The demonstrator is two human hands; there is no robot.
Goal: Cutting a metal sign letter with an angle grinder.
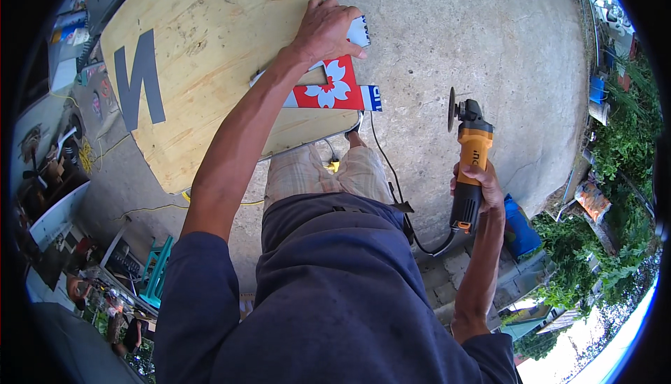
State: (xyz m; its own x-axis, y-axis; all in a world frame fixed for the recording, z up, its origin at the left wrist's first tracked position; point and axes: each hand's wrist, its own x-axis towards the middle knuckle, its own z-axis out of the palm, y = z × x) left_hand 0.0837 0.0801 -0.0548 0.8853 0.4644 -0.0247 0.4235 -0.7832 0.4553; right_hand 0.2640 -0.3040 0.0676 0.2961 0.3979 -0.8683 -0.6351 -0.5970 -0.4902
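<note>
My left hand (325, 31) is closed over the upper part of a flat cut-out piece (349, 96), its thumb along the right side. The piece is red, white and blue with a pale flower print, and it juts past the right edge of a plywood tabletop (210, 24). Out to the right, my right hand (484, 187) grips the body of an orange and black angle grinder (477, 148). The grinder's head points away from me, its thin disc (451, 110) on the left side, apart from the piece. Whether the disc spins cannot be made out.
A grey letter-shaped cut-out (140, 80) lies on the tabletop's left part. The grinder's black cord (419, 244) loops down and back toward my legs. Concrete floor (517, 48) stretches right of the table. A teal plastic stool (156, 271) and a blue container (521, 227) stand nearby.
</note>
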